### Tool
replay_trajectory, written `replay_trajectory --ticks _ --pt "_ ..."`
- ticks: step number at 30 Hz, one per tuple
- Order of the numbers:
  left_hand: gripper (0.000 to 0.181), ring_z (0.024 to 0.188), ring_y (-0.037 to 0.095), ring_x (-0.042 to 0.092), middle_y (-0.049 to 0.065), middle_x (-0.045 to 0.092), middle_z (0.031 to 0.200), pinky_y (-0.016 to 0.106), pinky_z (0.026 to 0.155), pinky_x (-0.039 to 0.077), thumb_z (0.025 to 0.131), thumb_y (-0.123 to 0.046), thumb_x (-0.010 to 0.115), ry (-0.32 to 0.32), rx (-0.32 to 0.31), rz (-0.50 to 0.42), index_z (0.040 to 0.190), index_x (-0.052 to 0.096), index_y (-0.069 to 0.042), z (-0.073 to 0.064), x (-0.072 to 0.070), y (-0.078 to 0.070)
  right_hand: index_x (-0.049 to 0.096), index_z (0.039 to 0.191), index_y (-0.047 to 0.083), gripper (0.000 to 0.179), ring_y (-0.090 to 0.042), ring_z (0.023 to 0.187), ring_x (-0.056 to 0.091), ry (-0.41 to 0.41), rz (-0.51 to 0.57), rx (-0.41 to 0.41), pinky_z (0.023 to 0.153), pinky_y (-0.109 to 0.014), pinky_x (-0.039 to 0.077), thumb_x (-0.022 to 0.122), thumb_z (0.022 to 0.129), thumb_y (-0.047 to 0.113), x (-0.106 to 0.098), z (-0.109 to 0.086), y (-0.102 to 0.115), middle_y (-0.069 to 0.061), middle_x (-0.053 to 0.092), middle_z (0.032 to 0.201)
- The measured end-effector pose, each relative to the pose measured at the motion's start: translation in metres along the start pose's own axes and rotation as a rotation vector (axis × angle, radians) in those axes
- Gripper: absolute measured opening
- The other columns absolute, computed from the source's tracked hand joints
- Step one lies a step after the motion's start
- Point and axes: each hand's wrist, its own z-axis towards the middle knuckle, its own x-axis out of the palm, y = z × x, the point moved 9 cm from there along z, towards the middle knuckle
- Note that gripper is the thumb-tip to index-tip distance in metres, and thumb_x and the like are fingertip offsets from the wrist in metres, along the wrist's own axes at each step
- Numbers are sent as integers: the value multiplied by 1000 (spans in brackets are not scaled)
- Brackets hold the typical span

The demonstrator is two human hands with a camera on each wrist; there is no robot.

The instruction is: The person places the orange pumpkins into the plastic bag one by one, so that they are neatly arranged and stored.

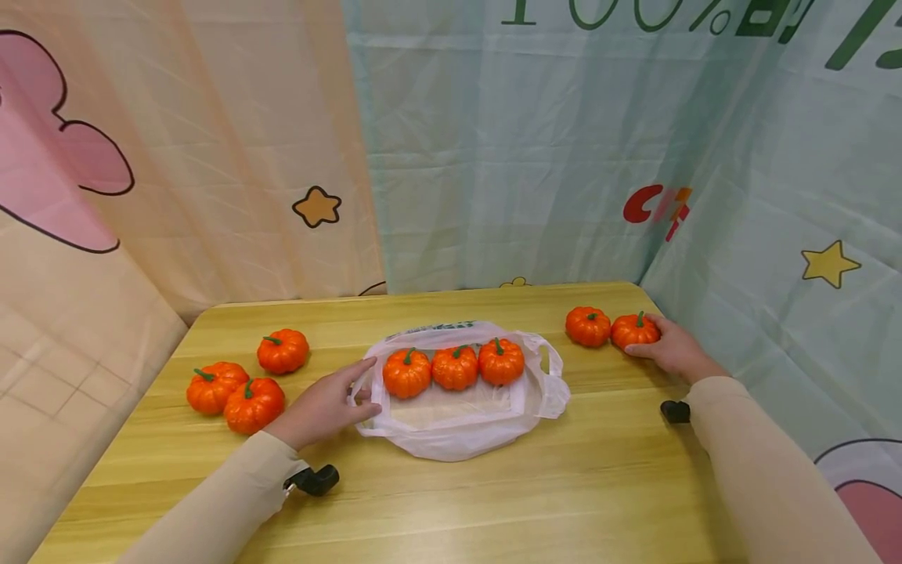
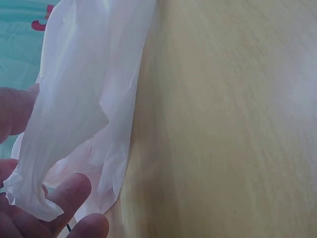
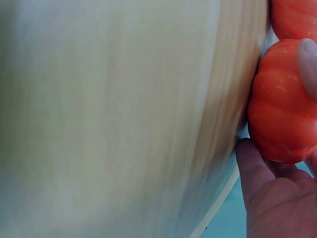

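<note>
Clasping the far-right orange pumpkin (image 1: 634, 332) between thumb and fingers, my right hand (image 1: 678, 351) is wrapping its rounded side, probably because that shape could roll. A neighbouring pumpkin (image 1: 588, 327) is sitting just beside it on the worktop (image 1: 507, 501). My left hand (image 1: 320, 409) is curling around the left edge of the white plastic bag (image 1: 454, 448), seemingly keeping it steady and open around three lined-up pumpkins (image 1: 454, 370); a left-hand trio (image 1: 255, 407) is resting outside.
</note>
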Motion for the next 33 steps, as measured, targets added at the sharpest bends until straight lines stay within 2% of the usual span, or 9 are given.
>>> replay_trajectory --ticks 4,8,11,15,17,18,25,33 --pt "88 67 17 48 11 61 113 30 62 42 91 -37 82 0 -8 -7 164 38 -13 0 0 1 14 161 -14 106 -62 143 31 -4 4 -4 120 -71 25 77 96 40 0 0 1 -46 25 158" --pt "88 66 17 48 11 61 114 29 60 43 91 -37 82 0 -15 -10 164 38 -13 -1 -1 1 14 161 -15 104 -62 143 31 -2 5 -4 120 -71 25 76 96 39 1 -1 3 -46 25 159" --pt "89 65 17 48 9 60 104 29 60 43 91 -37 83 1 -16 -12 164 38 -13 -1 -1 1 14 161 -15 104 -62 143 30 0 9 -3 120 -71 25 76 96 38 2 -1 4 -45 24 159" --pt "89 67 17 48 13 65 120 29 60 43 90 -36 83 -3 -16 -9 164 38 -14 -1 -1 1 14 161 -15 103 -62 143 31 0 11 -6 120 -71 26 76 96 37 2 -1 5 -46 25 159" --pt "89 69 17 48 18 61 140 29 61 44 90 -36 83 -5 -18 -8 164 38 -14 -1 -1 1 14 161 -15 103 -62 142 31 -1 8 -6 120 -71 25 76 96 37 2 -1 5 -46 25 159" --pt "89 68 18 48 19 59 144 29 60 44 90 -35 83 -5 -20 -10 164 38 -14 -2 -1 1 15 161 -15 103 -62 142 31 -1 7 -6 120 -71 25 76 96 37 2 -1 5 -46 25 159" --pt "91 65 17 46 16 62 133 28 59 42 89 -36 84 -7 -11 -4 164 38 -13 0 -1 2 14 161 -14 104 -62 142 30 -2 5 18 120 -72 25 76 96 39 1 -2 4 -46 23 159" --pt "92 70 17 48 18 59 144 29 63 44 89 -36 85 -7 0 -4 164 37 -12 1 0 2 11 162 -13 104 -61 141 31 -14 43 43 120 -71 25 75 97 38 1 -6 6 -45 23 159"
